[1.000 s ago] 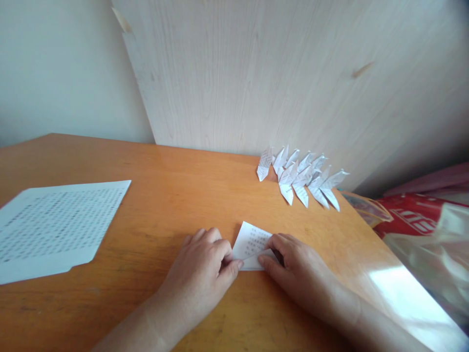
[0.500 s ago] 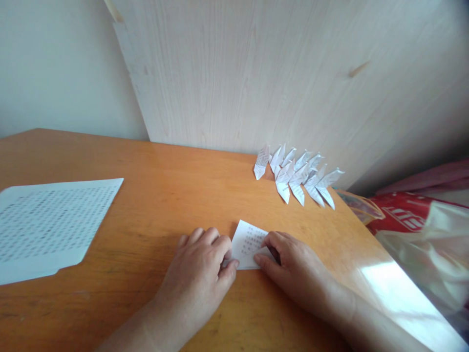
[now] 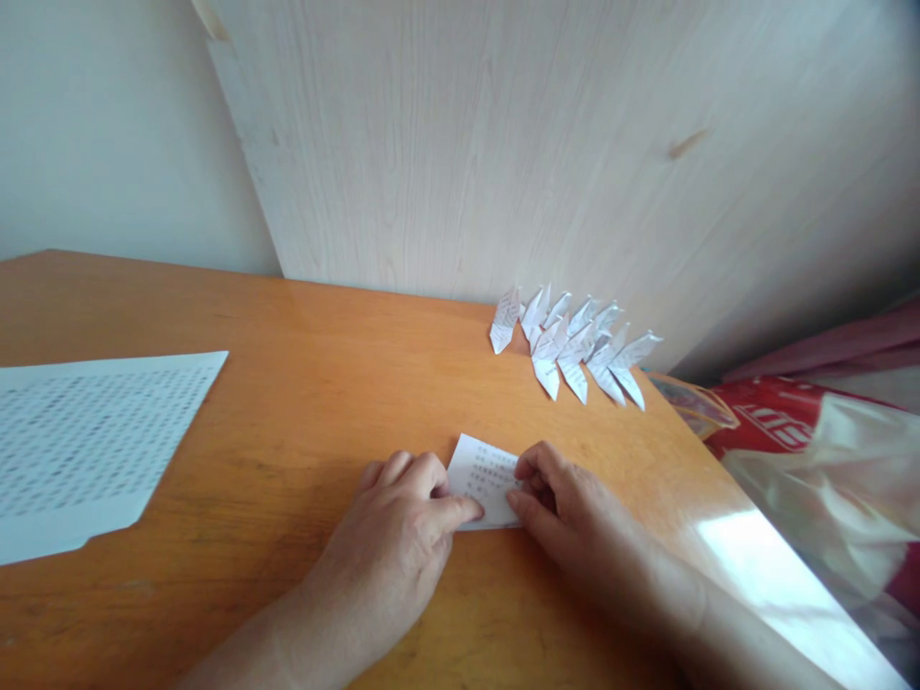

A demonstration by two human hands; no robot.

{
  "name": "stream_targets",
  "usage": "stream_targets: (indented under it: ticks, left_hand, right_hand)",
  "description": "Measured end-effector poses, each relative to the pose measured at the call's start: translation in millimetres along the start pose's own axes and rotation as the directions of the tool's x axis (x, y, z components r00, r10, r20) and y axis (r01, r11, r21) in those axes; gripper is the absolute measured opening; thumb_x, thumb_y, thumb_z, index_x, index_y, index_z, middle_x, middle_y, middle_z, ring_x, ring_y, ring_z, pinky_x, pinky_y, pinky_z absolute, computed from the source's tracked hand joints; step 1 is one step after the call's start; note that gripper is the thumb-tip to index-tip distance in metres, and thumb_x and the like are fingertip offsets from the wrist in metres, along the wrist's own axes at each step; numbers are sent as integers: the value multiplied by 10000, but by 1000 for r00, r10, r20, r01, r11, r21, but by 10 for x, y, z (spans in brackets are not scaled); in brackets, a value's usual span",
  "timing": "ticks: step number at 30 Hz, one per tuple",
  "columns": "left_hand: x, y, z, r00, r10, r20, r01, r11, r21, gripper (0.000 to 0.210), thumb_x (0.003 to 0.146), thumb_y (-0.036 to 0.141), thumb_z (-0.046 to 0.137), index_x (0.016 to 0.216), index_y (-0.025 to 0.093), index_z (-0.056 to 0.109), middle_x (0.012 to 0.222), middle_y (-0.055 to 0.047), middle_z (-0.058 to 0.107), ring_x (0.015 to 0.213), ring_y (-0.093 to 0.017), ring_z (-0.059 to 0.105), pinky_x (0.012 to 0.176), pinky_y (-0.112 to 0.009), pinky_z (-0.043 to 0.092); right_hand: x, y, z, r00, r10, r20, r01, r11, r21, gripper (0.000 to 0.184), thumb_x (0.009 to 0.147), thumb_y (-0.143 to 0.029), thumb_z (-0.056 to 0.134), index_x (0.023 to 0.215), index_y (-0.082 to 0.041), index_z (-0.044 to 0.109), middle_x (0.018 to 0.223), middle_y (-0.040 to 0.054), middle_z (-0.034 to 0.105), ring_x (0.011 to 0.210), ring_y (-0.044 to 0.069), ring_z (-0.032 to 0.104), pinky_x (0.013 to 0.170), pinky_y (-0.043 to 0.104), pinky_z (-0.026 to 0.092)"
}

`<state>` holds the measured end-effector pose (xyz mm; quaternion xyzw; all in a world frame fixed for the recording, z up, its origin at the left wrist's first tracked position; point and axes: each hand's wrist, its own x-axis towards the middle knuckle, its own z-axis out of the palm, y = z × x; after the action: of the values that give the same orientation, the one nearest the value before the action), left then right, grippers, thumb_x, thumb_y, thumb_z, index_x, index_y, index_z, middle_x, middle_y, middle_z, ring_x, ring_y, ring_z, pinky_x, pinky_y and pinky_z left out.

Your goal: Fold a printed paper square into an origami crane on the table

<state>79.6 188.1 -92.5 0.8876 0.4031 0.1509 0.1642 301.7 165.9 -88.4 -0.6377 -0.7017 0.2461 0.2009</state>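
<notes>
A small piece of printed white paper lies on the wooden table between my two hands. My left hand is at its left side, thumb pressed on the lower left part of the sheet and the other fingers curled. At the right edge, my right hand pinches the paper between thumb and fingers. The held edge is partly hidden behind the fingers. Beyond the hands, several folded paper pieces with pointed ends stand in two rows near the back of the table.
Printed sheets lie on the table at the left. A pale wood-grain panel rises behind the table. Past the right edge are a red bag and pale plastic.
My left thumb has moved right, further onto the paper. The small flap at my right thumb no longer shows. The view has shifted slightly to the right.
</notes>
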Motion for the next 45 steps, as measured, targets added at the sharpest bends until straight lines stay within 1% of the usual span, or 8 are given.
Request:
stream_targets:
  ticks: [2,5,11,15,27,34,40,45]
  left_hand:
    - [-1,-4,6,1000,-1,2,1,1000,-5,384,911,103,490,1078,374,705,953,-34,553,914,-220,471,813,-380,398]
    - [-1,-5,9,1000,-1,7,1,1000,-18,384,911,100,488,1080,372,699,968,-32,560,923,-220,475,816,-380,394]
    - [12,12,-10,1000,-4,29,5,1000,-23,372,910,95,489,1092,353,686,993,-30,579,930,-224,479,823,-388,381]
    - [2,12,-10,1000,2,22,-1,1000,-22,375,909,93,491,1095,360,679,996,-24,582,931,-223,480,823,-389,367]
    - [14,-20,26,1000,-6,2,6,1000,-27,373,868,74,530,1032,370,686,980,-3,577,925,-211,482,807,-377,326]
    - [-2,-33,42,1000,0,-13,0,1000,-29,379,850,67,541,1018,375,683,964,3,568,923,-206,479,809,-373,314]
    - [7,-11,33,999,34,-8,-34,999,23,320,877,96,531,1014,347,674,982,-2,584,944,-223,472,809,-386,314]
    - [23,21,33,996,92,-1,-91,992,90,286,877,80,525,1005,293,666,1046,-4,626,1010,-243,470,837,-413,313]
  right_hand:
    - [-4,14,0,1000,2,-7,-2,1000,13,80,872,-189,544,932,-220,501,771,-8,622,678,147,575,607,270,395]
    - [-10,13,14,1000,10,-8,-10,1000,-21,105,852,-164,552,922,-221,500,763,-8,621,675,152,577,606,274,387]
    - [-13,-24,36,1000,19,-2,-19,999,-50,105,844,-160,557,891,-217,482,753,-1,613,668,155,569,599,277,379]
    - [-12,-31,48,999,36,-14,-37,997,-61,107,842,-159,561,887,-215,481,740,-4,606,647,151,558,585,274,368]
    - [-2,-28,45,999,54,-1,-54,996,-66,90,854,-173,564,898,-206,493,777,-2,624,685,152,566,607,271,367]
    - [16,2,26,1000,2,-10,-3,995,-95,76,858,-185,577,877,-208,507,836,7,621,724,151,558,636,265,364]
    - [21,41,-10,997,-59,46,63,993,-98,26,892,-212,562,866,-214,558,856,8,616,741,144,553,655,257,364]
    - [29,21,-60,994,-67,84,78,989,-130,26,901,-234,560,902,-214,576,864,14,644,734,142,559,651,254,353]
